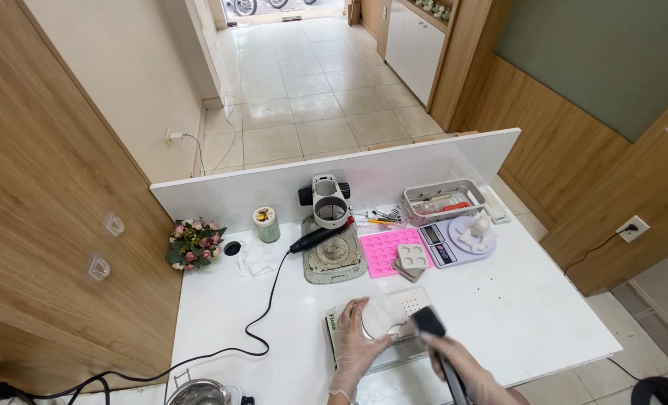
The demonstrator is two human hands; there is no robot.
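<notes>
My left hand (355, 346), in a thin clear glove, grips a round white lump (383, 315) over a flat tray-like board (364, 356) near the desk's front edge. My right hand (465, 371), also gloved, holds a black-handled brush (430, 324) whose dark head touches the right side of the lump.
On the white desk (514, 307) stand a microscope stand (330, 206) on a grey base, a black rotary handpiece (317, 238) with its cord, a pink mould (385, 250), a scale (445, 244) bearing a small figure, a tool basket (443, 201), a flower pot (193, 244) and a metal bowl (199, 392).
</notes>
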